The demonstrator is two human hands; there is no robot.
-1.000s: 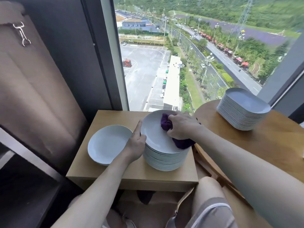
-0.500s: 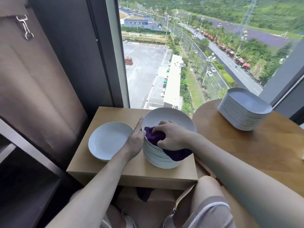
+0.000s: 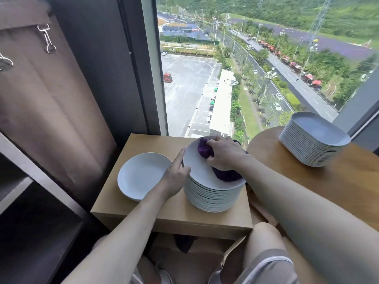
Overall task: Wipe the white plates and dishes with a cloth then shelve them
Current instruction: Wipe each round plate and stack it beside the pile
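Note:
A tall stack of round white plates (image 3: 211, 196) stands on a low wooden table (image 3: 168, 214). My right hand (image 3: 224, 153) grips a purple cloth (image 3: 205, 149) and presses it onto the far part of the top plate (image 3: 196, 167). My left hand (image 3: 176, 174) holds the left rim of that top plate with curled fingers and the thumb along the edge. To the left of the stack lies a single white plate (image 3: 141, 176). A second stack of oblong white dishes (image 3: 313, 138) sits on the round wooden table (image 3: 352, 181) at the right.
Dark shelving (image 3: 30, 201) stands at the left under a brown curtain (image 3: 47, 103). A floor-to-ceiling window (image 3: 246, 68) lies straight ahead behind both tables. My knees (image 3: 264, 238) are below the low table's front edge.
My right hand has carried the cloth from the near left of the top plate to its far side. My left hand has stayed on the plate's left rim.

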